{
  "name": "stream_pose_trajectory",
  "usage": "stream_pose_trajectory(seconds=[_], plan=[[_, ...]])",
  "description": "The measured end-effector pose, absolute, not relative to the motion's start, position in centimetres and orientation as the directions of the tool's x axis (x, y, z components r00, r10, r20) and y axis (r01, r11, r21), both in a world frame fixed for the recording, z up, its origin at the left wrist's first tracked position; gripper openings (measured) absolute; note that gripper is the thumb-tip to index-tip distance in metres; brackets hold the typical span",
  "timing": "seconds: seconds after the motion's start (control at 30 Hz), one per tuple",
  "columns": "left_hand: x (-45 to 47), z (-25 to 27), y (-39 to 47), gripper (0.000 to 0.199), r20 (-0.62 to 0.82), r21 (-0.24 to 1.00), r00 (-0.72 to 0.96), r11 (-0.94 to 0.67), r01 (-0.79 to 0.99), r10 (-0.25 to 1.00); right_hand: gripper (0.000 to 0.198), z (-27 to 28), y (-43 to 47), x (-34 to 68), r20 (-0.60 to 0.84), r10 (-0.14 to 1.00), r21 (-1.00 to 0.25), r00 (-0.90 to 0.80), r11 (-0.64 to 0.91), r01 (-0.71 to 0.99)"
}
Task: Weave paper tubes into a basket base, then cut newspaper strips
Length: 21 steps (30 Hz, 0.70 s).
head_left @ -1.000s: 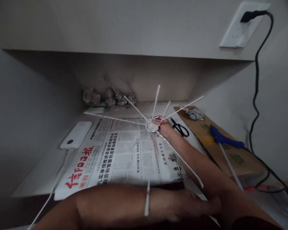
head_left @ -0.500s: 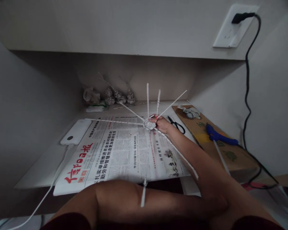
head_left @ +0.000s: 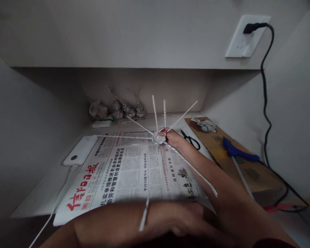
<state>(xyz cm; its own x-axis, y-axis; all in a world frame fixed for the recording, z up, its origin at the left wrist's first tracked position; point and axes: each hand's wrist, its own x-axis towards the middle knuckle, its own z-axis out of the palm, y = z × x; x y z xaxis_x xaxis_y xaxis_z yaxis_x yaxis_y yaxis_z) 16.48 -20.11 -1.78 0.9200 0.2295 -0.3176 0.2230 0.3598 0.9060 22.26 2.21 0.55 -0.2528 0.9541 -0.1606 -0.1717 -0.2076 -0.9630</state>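
Note:
Over the newspaper, my right hand [head_left: 172, 137] pinches the edge of a small round woven piece [head_left: 158, 138] made of rolled paper. Several stiff white paper sticks [head_left: 182, 117] radiate from its centre, some standing up and away. One of them slopes down along my right forearm, and another points toward me across my left forearm. My left arm lies across the front, and my left hand [head_left: 187, 217] is close to my right forearm. Its fingers are dark and partly hidden, so what they hold, if anything, does not show.
A printed newspaper [head_left: 129, 172] covers the shelf, with a white power bank [head_left: 81, 151] on its left. Black scissors [head_left: 192, 140] and a blue glue gun [head_left: 239, 150] on cardboard [head_left: 263, 181] lie right. Several woven gourd shapes [head_left: 128, 111] stand behind. An upper panel [head_left: 144, 41] overhangs.
My left hand has come out from behind my right forearm, moving left, and its back now shows. My right hand still grips the woven piece. The view has tilted slightly.

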Motion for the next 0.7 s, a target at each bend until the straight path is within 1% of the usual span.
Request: stream_pose_trajectory(seconds=[0.07,0.1,0.17,0.23,0.3,0.33,0.37,0.4,0.43,0.5,0.57,0.63,0.7], plan=[[13.4,-0.9,-17.5,0.056,-0.329,0.891,0.924,0.389,0.234,0.197,0.025,0.4,1.8,22.0,-0.151,0.97,-0.961,-0.193,-0.189,-0.201],[11.4,-0.2,-16.0,0.048,-0.324,0.902,0.915,0.37,0.222,0.241,0.025,0.4,1.7,21.8,-0.147,0.975,-0.96,-0.165,-0.181,-0.215],[6.8,1.5,-13.3,0.039,-0.344,0.926,0.845,0.295,0.235,0.408,0.025,0.4,1.4,21.4,-0.141,0.983,-0.956,-0.114,-0.165,-0.241],[2.4,2.8,-11.1,0.032,-0.366,0.93,0.769,0.214,0.298,0.523,0.023,0.6,1.2,20.8,-0.134,0.989,-0.952,-0.069,-0.148,-0.267],[-0.8,3.3,-9.5,0.028,-0.345,0.935,0.671,0.181,0.304,0.656,0.022,0.9,1.1,20.0,-0.132,0.991,-0.947,-0.03,-0.135,-0.29],[-1.8,3.3,-8.8,0.025,-0.291,0.954,0.576,0.189,0.231,0.764,0.021,1.0,0.9,19.5,-0.131,0.991,-0.945,-0.017,-0.13,-0.3],[-2.4,3.2,-8.2,0.021,-0.259,0.966,0.477,0.226,0.126,0.84,0.021,1.1,0.7,18.9,-0.131,0.991,-0.943,-0.011,-0.128,-0.307],[-2.6,3.0,-7.6,0.017,-0.237,0.966,0.383,0.259,-0.006,0.893,0.021,1.1,0.5,18.4,-0.13,0.991,-0.942,-0.012,-0.127,-0.312],[-2.6,2.9,-7.0,0.019,-0.229,0.949,0.294,0.28,-0.145,0.928,0.022,1.1,0.2,17.9,-0.125,0.992,-0.941,-0.015,-0.123,-0.316],[-2.0,2.7,-5.9,0.027,-0.26,0.879,0.2,0.318,-0.356,0.945,0.025,0.8,-0.5,17.0,-0.116,0.993,-0.942,-0.018,-0.116,-0.316],[-1.1,2.8,-4.8,0.03,-0.297,0.812,0.18,0.348,-0.469,0.938,0.031,0.4,-1.1,16.6,-0.118,0.993,-0.944,-0.002,-0.113,-0.309],[-0.1,3.1,-4.0,0.03,-0.329,0.789,0.184,0.377,-0.486,0.926,0.034,0.0,-1.5,16.5,-0.118,0.993,-0.949,0.016,-0.108,-0.295],[1.0,3.1,-3.2,0.026,-0.318,0.816,0.193,0.372,-0.443,0.928,0.034,0.0,-1.8,16.5,-0.091,0.996,-0.956,0.025,-0.08,-0.284]])
